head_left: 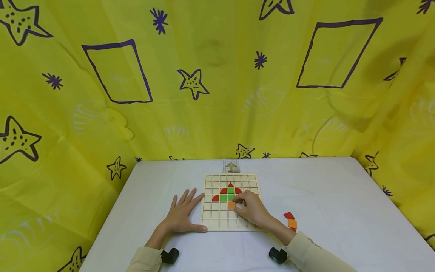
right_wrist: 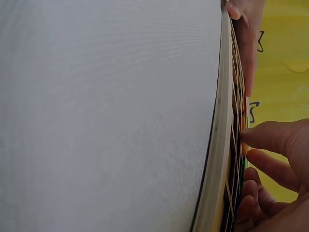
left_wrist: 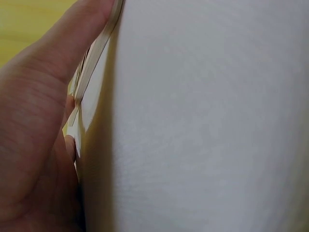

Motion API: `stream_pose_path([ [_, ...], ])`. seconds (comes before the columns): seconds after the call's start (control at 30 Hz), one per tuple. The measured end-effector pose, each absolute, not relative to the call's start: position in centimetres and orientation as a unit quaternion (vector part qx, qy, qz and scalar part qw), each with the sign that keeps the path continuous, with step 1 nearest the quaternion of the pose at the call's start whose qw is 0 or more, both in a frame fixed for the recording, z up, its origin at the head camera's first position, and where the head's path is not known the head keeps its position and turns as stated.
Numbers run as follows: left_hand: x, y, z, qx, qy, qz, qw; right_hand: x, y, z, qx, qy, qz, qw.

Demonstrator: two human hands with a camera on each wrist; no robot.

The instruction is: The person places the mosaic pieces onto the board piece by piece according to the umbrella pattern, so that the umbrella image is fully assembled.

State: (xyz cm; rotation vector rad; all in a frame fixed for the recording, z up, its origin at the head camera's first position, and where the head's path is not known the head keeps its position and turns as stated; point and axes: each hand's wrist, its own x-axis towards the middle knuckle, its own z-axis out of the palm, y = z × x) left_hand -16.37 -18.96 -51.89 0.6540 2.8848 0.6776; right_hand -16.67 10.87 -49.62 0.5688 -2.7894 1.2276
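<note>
A pale wooden grid board (head_left: 217, 221) lies on the table. On it several red pieces (head_left: 215, 198) and green squares (head_left: 223, 197) form a pointed shape, with an orange square tile (head_left: 231, 205) just below them. My right hand (head_left: 253, 209) reaches over the board's right side and pinches the orange tile between thumb and index finger; the right wrist view shows the tile (right_wrist: 244, 141) between those fingertips. Fingers spread, my left hand (head_left: 181, 215) rests along the board's left edge, its thumb (left_wrist: 72, 36) at the near left corner. Some of the grid is hidden under the right hand.
Beyond the board's far edge stands a small picture card (head_left: 231, 166) with a similar coloured shape. Loose red (head_left: 289, 215) and orange (head_left: 292, 223) pieces lie right of the board, close to the right forearm. A yellow patterned curtain (head_left: 210, 124) borders the white table (head_left: 306, 177).
</note>
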Motion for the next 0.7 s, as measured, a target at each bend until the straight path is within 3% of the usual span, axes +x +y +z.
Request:
stream_pose_path([
  [0.3,-16.6,-18.9,-52.6,0.2,0.955,0.211,0.053,-16.6,11.2,-49.4,0.196,-0.889,0.414,0.009],
  [0.7,-16.5,-18.7,-52.4,0.191,0.956,0.216,0.059,-15.5,14.8,-48.1,0.282,-0.866,0.413,-0.02],
])
